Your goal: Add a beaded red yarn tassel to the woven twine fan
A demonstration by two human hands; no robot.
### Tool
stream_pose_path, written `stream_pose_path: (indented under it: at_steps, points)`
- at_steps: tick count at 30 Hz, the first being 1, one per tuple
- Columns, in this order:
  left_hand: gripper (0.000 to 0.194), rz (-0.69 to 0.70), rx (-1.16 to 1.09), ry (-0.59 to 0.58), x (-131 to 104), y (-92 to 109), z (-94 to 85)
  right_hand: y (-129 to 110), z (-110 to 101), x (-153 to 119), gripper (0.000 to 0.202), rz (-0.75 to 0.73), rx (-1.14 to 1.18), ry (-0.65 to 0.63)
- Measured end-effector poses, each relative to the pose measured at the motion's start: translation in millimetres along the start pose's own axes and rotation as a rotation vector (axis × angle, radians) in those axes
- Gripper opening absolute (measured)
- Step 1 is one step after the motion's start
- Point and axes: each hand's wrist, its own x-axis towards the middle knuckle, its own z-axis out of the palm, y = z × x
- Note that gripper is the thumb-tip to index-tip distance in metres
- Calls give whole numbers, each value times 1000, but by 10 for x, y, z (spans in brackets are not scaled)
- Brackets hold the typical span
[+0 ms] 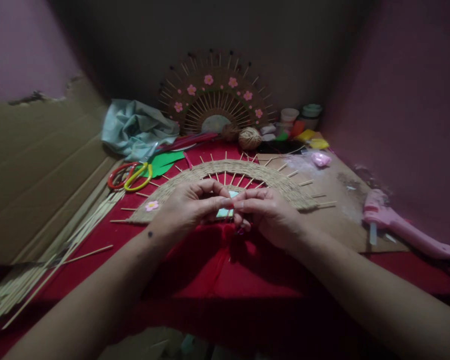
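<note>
My left hand [200,202] and my right hand [264,210] meet in front of me, thumbs and forefingers pinched tip to tip. Whatever lies between the fingertips is too small to make out; a little purple-pink glint shows below my right fingers. Behind and under the hands lies a half-round woven twine fan [228,167] with thin sticks poking out around its edge. One pink flower [152,205] sits on its left end. A pale blue-green centre piece [225,211] is partly hidden by my fingers.
Red-and-yellow-handled scissors [135,177], green sheets [163,164] and thin sticks [71,235] lie left. A finished flowered fan [213,95] stands behind a twine ball [249,138]. To the right are a board [322,230], a pink packet [321,159] and a pink glue gun [401,220].
</note>
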Motion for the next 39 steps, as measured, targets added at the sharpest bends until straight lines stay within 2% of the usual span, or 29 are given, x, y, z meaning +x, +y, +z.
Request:
stream_pose_path:
  at_steps: [5, 10, 13, 15, 19, 26, 28, 31, 36, 39]
  points:
    - [12, -22, -64, 30, 25, -25, 2, 11, 13, 4, 21, -33, -81, 24]
    - [17, -142, -331, -62, 92, -78, -13, 39, -16, 11, 16, -52, -56, -44]
    - [18, -130, -362, -78, 104, -88, -29, 42, -25, 22, 18, -62, -49, -70]
    - [19, -128, -367, -82, 96, -80, -43, 40, -18, 28, 19, -68, -46, -50]
    - [33, -234, -384, -124, 65, -44, -55, 42, -6, 30, 17, -115, -5, 37]
    - [27, -261, -366, -279, 48, -61, -43, 30, -7, 29, 20, -121, -24, 114]
    - [29, -261, -325, -273, 46, -72, -43, 23, -4, 34, 23, -113, -34, 141]
    - [24, -202, -153, -172, 41, -61, -32, 18, -9, 41, 25, -103, -56, 190]
    - [13, 65, 317, 20, 20, -2, 7, 26, -32, 46, 22, -67, -120, 176]
    - [13, 207, 463, 85, 5, 8, 20, 30, -39, 43, 21, -35, -158, 147]
